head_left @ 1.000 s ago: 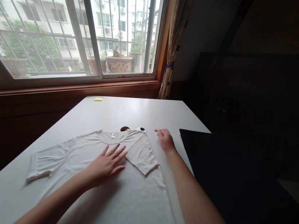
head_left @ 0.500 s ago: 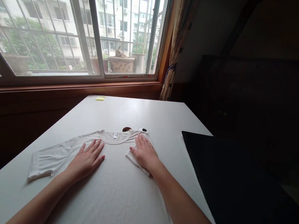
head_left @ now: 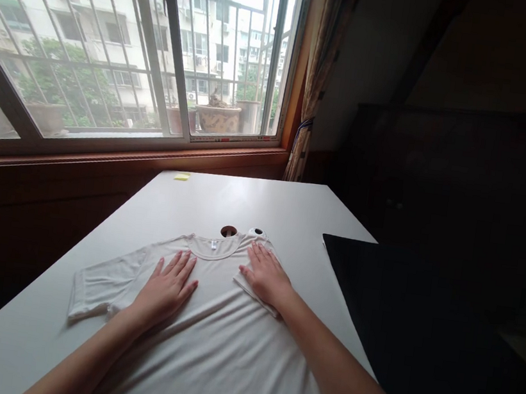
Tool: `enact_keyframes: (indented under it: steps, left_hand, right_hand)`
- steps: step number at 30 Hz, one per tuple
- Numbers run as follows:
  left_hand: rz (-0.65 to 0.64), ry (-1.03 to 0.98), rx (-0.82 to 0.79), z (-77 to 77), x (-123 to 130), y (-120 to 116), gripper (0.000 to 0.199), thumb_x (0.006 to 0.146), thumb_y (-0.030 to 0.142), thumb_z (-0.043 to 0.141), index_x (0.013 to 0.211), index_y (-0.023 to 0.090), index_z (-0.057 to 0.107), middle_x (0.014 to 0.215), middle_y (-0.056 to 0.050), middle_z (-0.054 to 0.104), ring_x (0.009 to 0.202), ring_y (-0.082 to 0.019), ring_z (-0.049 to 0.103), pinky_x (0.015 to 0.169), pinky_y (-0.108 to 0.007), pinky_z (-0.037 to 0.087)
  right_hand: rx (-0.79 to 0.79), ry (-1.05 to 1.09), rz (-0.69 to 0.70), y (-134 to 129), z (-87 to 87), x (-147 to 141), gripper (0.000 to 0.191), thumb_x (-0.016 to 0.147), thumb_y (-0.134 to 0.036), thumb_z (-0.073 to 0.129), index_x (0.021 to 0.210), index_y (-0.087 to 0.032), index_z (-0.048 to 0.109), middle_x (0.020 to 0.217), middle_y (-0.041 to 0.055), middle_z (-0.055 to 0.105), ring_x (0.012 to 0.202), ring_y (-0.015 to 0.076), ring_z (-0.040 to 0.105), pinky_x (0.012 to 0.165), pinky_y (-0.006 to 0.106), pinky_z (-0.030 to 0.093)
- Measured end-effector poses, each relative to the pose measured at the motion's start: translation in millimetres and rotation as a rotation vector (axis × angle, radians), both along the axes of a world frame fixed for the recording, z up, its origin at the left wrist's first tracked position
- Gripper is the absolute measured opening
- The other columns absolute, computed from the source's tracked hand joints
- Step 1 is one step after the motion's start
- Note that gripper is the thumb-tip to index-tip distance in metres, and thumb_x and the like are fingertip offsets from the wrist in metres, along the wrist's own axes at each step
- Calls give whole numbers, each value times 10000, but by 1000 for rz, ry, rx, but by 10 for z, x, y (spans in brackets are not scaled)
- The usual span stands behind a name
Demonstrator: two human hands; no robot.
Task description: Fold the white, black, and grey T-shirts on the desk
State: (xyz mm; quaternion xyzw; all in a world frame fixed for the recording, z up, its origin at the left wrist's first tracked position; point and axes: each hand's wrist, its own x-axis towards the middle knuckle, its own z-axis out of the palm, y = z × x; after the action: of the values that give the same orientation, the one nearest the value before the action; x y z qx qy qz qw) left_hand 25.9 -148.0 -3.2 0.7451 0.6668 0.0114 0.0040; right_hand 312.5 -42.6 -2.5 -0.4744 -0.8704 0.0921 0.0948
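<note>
A white short-sleeved T-shirt (head_left: 219, 346) lies spread on the white table (head_left: 262, 200), its neckline toward the far side and its lower part running out of view at the bottom. My left hand (head_left: 167, 288) rests flat on the shirt just below the left end of the collar, fingers stretched out. On the other side of the collar, my right hand (head_left: 266, 275) lies flat on the shirt, fingers extended, over the right sleeve (head_left: 252, 296), which is folded inward across the body. The left sleeve (head_left: 99, 285) is spread outward. Diagonal wrinkles cross the shirt between my arms.
Two round openings, a brown-rimmed hole (head_left: 228, 232) and a white-rimmed one (head_left: 257, 232), sit just beyond the collar. A yellow sticky note (head_left: 181, 176) lies at the far left corner. A dark flat sheet (head_left: 411, 326) lies along the right side. Beyond is a barred window (head_left: 118, 49).
Both hands and the shirt have shifted slightly to the right in view, as has the whole scene. Diagonal wrinkles now show on the shirt front, which was smoother before.
</note>
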Motion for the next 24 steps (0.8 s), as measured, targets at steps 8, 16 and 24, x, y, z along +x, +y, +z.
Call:
enact_keyframes:
  steps: [8,16,24]
  left_hand:
    - [-53,-22,-8,26,335,-371,699,1042,599,276,1623,211,307,1694,-96,177,1577,-348,171,1234,-665,216]
    - [-2,-1,-11,51,240,-199,718,1042,612,273,1610,179,337,1689,-126,222,1574,-334,193,1244,-635,216]
    - [37,3,17,30,61,253,707,1047,606,245,1627,204,282,1708,-108,205,1587,-305,161,1256,-584,178]
  right_hand:
    - [69,-4,-1,-491,-51,392,715,1053,-541,339,1626,-114,322,1700,123,217,1577,294,202,1283,464,173]
    - [72,-25,-116,-653,-60,611,711,1039,-543,360,1592,-97,397,1679,149,275,1560,308,258,1265,481,231]
    - [21,11,-13,-307,42,213,748,1051,-560,298,1615,-70,328,1698,146,229,1580,285,194,1283,456,135]
